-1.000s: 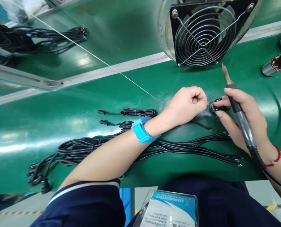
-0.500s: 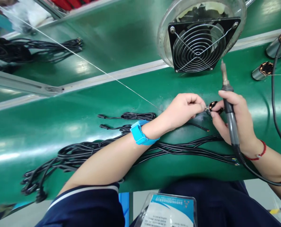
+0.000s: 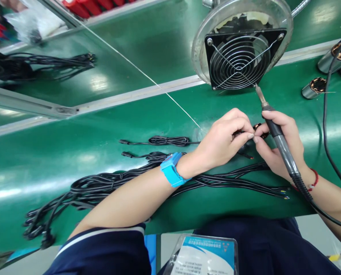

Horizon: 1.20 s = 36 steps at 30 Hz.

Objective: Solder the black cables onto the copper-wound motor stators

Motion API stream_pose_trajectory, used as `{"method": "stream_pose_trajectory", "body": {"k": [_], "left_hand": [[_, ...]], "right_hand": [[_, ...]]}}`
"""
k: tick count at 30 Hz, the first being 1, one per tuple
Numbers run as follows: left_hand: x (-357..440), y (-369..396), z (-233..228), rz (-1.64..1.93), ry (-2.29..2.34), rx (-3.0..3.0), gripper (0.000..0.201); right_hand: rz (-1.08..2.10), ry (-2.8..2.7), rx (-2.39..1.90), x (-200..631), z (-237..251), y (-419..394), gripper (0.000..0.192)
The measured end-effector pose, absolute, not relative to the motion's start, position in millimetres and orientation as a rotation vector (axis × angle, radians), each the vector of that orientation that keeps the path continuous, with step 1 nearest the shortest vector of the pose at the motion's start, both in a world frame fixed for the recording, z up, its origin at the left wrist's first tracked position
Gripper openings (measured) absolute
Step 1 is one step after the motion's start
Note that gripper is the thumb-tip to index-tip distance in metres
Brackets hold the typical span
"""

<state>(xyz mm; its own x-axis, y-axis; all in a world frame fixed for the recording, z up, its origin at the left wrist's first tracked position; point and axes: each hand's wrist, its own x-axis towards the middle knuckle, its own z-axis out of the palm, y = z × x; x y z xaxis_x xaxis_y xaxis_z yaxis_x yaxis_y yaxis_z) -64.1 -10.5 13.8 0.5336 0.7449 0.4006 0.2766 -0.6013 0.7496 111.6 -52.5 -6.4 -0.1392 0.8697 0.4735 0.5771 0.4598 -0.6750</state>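
Note:
My left hand [image 3: 230, 133], with a blue wristband, is closed in a pinch. Dark cable shows between its thumb and fingers, and a black cable [image 3: 169, 141] runs in behind that wrist. Fingertips of both hands meet. My right hand [image 3: 288, 141] grips a soldering iron [image 3: 278, 133], its tip pointing up and left near the fan. The same hand's thumb and forefinger are at a small copper-wound motor stator [image 3: 257, 127], mostly hidden by fingers. A thin pale wire [image 3: 184, 110] stretches from upper left down behind my left hand.
A fan with a wire guard [image 3: 239, 63] stands just beyond my hands. Bundled black cables [image 3: 101, 183] lie under my left forearm. At right are metal cylinders with copper windings [image 3: 314, 88]. The iron's cord [image 3: 328, 141] loops along the right side.
My left hand has turned and shifted slightly right, its fingertips now against the right ones. The soldering iron has tilted left, and its tip sits lower. The stator is more covered.

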Motion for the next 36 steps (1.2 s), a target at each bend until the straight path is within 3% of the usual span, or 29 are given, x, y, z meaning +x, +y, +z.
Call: {"method": "stream_pose_trajectory", "body": {"k": [7, 12, 18, 28, 32, 34, 36], "left_hand": [[-63, -13, 14, 0.99, 0.85, 2.316, 0.012], [-64, -10, 16, 0.903, 0.908, 2.062, 0.007], [-75, 5, 18, 0.678, 0.998, 1.746, 0.025], [-112, 26, 35, 0.218, 1.293, 2.203, 0.04], [-128, 31, 35, 0.284, 1.412, 2.328, 0.042], [-131, 37, 34, 0.258, 1.394, 2.328, 0.036], [-130, 43, 34, 0.089, 1.364, 2.263, 0.018]], "right_hand": [[0.431, -1.816, -1.199, 112, -8, -53, 0.055], [0.419, -1.828, -1.222, 111, -6, -54, 0.053], [0.477, -1.843, -1.227, 111, -7, -54, 0.052], [0.48, -1.842, -1.174, 114, -9, -54, 0.059], [0.453, -1.857, -1.159, 114, -10, -54, 0.062], [0.449, -1.858, -1.174, 115, -11, -55, 0.062], [0.447, -1.858, -1.175, 115, -11, -55, 0.062]]}}
